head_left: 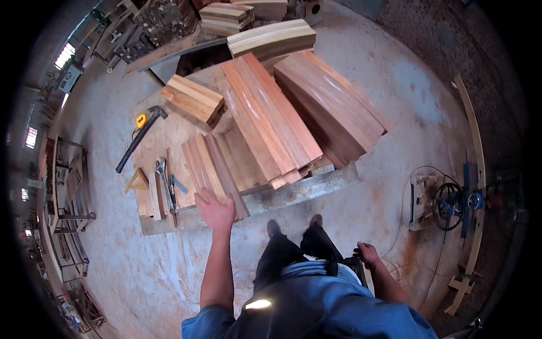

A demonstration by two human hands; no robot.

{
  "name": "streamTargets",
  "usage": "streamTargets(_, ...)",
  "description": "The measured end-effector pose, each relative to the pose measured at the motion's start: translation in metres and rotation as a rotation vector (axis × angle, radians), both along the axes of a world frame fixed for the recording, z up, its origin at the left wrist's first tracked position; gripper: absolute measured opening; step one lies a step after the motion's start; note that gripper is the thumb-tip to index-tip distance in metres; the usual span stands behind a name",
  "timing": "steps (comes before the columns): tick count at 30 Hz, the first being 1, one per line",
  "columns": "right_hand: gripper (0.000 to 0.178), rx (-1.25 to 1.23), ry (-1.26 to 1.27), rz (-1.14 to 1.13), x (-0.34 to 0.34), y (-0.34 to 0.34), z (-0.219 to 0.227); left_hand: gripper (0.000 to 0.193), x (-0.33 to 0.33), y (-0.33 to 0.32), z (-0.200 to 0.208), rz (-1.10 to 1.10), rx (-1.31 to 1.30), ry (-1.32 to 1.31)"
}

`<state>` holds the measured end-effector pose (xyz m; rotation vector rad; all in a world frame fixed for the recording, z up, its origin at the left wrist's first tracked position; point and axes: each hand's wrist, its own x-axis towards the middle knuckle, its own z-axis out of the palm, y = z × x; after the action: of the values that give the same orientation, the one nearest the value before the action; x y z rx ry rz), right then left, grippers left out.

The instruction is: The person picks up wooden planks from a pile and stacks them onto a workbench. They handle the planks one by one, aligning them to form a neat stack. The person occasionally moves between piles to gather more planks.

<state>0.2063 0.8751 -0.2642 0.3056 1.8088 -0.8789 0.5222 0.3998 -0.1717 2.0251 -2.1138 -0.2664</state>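
Note:
My left hand [216, 210] lies across the near end of a few narrow wooden boards [208, 162] set side by side on the workbench [230, 135]. Its fingers are spread over the wood, thumb toward the right. Beside my right hip hangs my right hand [368, 254], fingers loosely bent and apart, with nothing visible in it. Right of the boards rises a tall stack of reddish planks [265, 113], and past it a second, darker stack [330, 99]. A short bundle of lighter blocks [193, 100] sits behind the boards.
On the bench's left are a hammer [140, 139], yellow tape measure [141, 120], adjustable wrench [165, 183] and wooden triangle [137, 182]. More timber [271, 38] stands beyond. A machine with a handwheel [449, 206] is at the right, a metal rack [68, 198] at the left.

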Motion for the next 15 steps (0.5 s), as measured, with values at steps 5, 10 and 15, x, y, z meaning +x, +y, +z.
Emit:
streamTargets(5, 0.050, -0.060, -0.015, 0.018, -0.055, -0.002, -0.010, 0.092, -0.007, 0.002, 0.000, 0.003, -0.025, -0.092)
streamTargets(10, 0.043, -0.121, -0.016, 0.005, -0.148, 0.020, -0.029, 0.087, -0.028, 0.022, 0.007, 0.148, 0.134, -0.199)
streamTargets(15, 0.041, -0.159, 0.027, -0.048, -0.269, 0.049, -0.022, 0.086, -0.053, 0.094, 0.004, 0.346, 0.188, -0.291)
